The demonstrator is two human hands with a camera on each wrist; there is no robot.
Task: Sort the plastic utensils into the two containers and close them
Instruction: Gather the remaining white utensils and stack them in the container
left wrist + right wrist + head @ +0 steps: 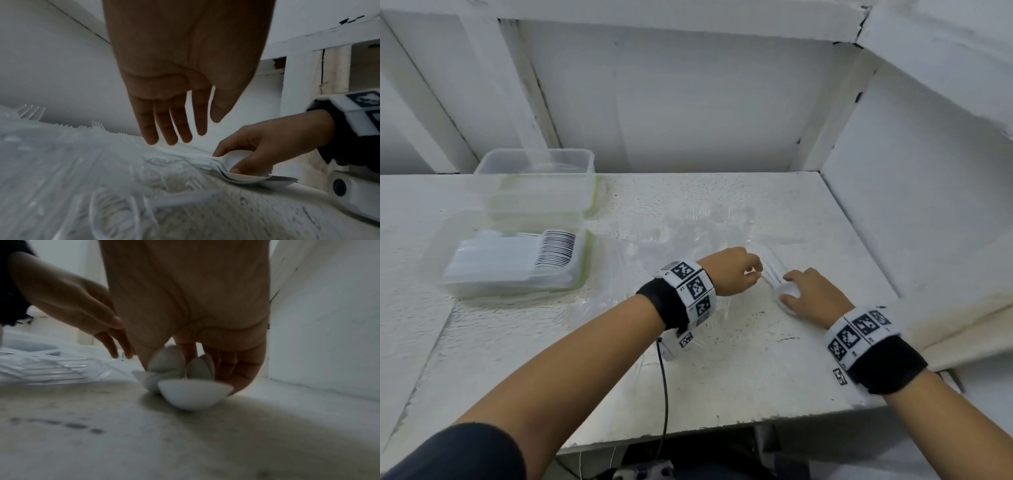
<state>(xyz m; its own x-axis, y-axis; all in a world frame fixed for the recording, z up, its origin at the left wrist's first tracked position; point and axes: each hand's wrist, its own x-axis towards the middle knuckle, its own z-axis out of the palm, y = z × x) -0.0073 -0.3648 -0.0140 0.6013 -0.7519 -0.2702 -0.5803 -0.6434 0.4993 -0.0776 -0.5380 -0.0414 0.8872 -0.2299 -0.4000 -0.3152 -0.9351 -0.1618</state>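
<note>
On the white table (722, 377), a nested bunch of white spoons (242, 176) is gripped at the bowls by the curled right hand (813, 294), while the left hand (185, 81) is held just above with straight fingers, empty.

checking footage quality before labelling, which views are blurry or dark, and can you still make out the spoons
Head view: bright and even, edges bent by the wide lens, clear utensils nearly vanish against the table. Left wrist view: dim, foreground smeared, spoons sharp under the right hand. Right wrist view: darkest and soft, spoon bowls still readable.
</note>
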